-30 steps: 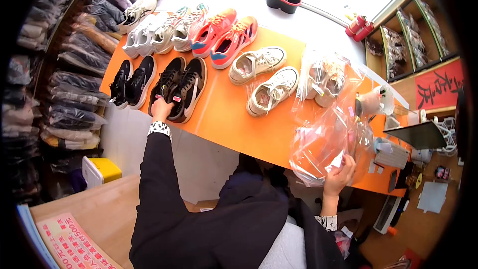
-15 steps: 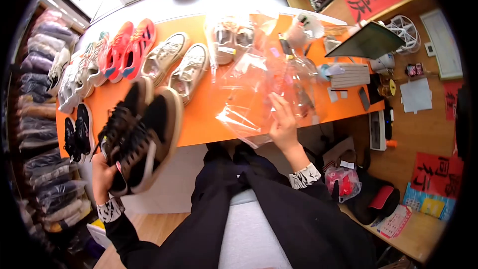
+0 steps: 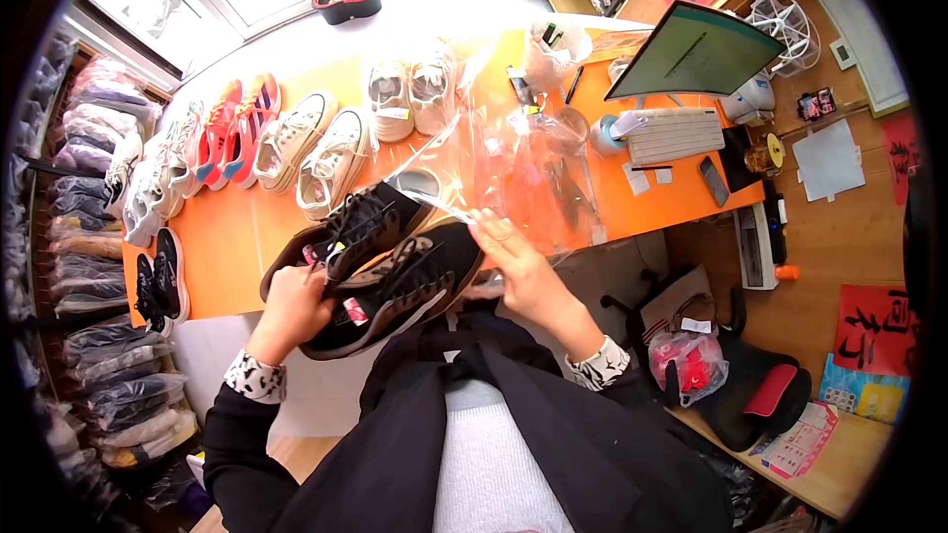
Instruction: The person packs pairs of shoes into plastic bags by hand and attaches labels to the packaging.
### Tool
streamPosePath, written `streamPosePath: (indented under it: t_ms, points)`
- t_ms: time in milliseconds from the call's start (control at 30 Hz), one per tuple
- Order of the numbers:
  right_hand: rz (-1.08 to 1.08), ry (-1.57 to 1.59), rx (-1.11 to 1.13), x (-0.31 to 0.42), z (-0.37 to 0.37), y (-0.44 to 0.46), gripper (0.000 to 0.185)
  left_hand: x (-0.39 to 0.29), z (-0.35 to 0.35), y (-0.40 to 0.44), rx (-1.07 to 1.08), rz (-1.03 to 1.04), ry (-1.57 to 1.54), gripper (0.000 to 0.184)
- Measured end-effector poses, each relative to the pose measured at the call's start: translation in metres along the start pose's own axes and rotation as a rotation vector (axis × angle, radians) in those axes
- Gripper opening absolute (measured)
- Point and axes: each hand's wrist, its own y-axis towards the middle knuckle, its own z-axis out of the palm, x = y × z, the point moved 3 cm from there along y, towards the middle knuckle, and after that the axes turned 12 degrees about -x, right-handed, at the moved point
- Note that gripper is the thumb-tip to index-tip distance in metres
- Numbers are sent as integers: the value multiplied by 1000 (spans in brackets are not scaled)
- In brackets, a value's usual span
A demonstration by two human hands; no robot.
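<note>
A pair of black lace-up sneakers [image 3: 400,271] with pale soles lies tilted over the front edge of the orange table [image 3: 227,257]. My left hand [image 3: 293,306] is closed around the pair at one end. At the other end, my right hand [image 3: 523,271] pinches the edge of a clear plastic bag [image 3: 444,199]. The bag's mouth lies over the ends of the shoes nearest that hand, and its remainder spreads across the table. Cream sneakers [image 3: 333,160] stand just behind the black pair.
Along the table's back left are red sneakers [image 3: 237,133], white sneakers [image 3: 163,178] and small black shoes [image 3: 161,278]. A monitor [image 3: 696,54], a keyboard [image 3: 676,134] and a phone [image 3: 713,182] occupy the right end. Bagged shoes fill the left rack [image 3: 104,266].
My left hand has brought the black sneakers rightward and turned them toward the clear bag. My right hand has shifted left, and the bag's edge now meets the shoes.
</note>
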Motion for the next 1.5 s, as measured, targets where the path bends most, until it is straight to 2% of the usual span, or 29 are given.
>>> streamPosePath:
  t_ms: [67, 133, 233, 333, 367, 433, 467, 567, 633, 667, 700, 733, 800, 833, 900, 967, 1033, 1100, 1167, 1233, 1300, 1367, 1467, 1500]
  points:
    - [-8, 38, -8, 1, 14, -1, 73, -19, 15, -2, -21, 39, 140, 21]
    - [-42, 78, -31, 6, 27, 5, 74, -43, 27, 3, -81, 42, 153, 17]
    - [-84, 33, 34, 14, 39, 7, 74, -44, 56, 3, -141, 17, 75, 14]
    - [-116, -9, 53, 19, 27, 1, 74, -47, 58, 2, -332, -94, -63, 13]
    - [-78, 15, 64, 19, 23, -4, 75, -49, 62, -3, -337, -96, -62, 13]
    - [-45, 38, 75, 18, 21, -3, 75, -44, 76, -17, -481, -228, -67, 28]
    - [-90, 54, 84, 21, 22, -1, 74, -42, 88, -21, -485, -266, -84, 33]
    - [-172, 135, 95, 37, 33, 16, 72, -66, 96, -21, -541, -228, -11, 25]
    - [-230, 191, 72, 44, 43, 31, 68, -76, 106, -17, -634, -59, -4, 25]
    - [-285, 142, 101, 45, 48, 37, 62, -80, 108, -13, -623, -71, -59, 24]
    - [-336, 147, 120, 45, 56, 38, 72, -82, 107, -7, -614, -82, -114, 23]
    - [-360, 160, 161, 46, 59, 35, 71, -79, 109, -5, -638, -85, -161, 19]
    - [-372, 199, 204, 53, 56, 26, 69, -74, 109, -2, -622, -209, -233, 16]
    - [-393, 122, 206, 55, 52, 21, 67, -70, 107, -3, -611, -259, -266, 15]
    - [-402, 74, 188, 54, 44, 18, 52, -67, 105, -1, -698, -286, -310, 21]
    - [-365, 77, 115, 53, 40, 24, 51, -63, 106, -11, -738, -406, -229, 26]
    - [-341, 37, -19, 54, 44, 39, 50, -74, 94, -8, -714, -332, -224, 28]
    - [-370, 23, -42, 57, 50, 58, 49, -84, 88, -5, -779, -246, -194, 24]
    - [-393, 42, -38, 52, 68, 68, 50, -85, 99, -5, -723, -182, -167, 18]
    - [-449, 54, 61, 55, 80, 67, 47, -84, 107, -5, -583, -205, -176, 26]
    - [-502, 220, 165, 57, 87, 51, 47, -86, 107, 0, -671, -298, -226, 33]
    - [-565, 250, 225, 65, 89, 29, 46, -64, 145, -15, -752, -203, 161, 40]
    - [-632, 138, 201, 72, 73, 14, 45, -30, 169, -19, -112, -569, -331, 39]
    - [-632, 140, 202, 70, 68, 12, 45, -32, 170, -21, -161, -576, -446, 39]
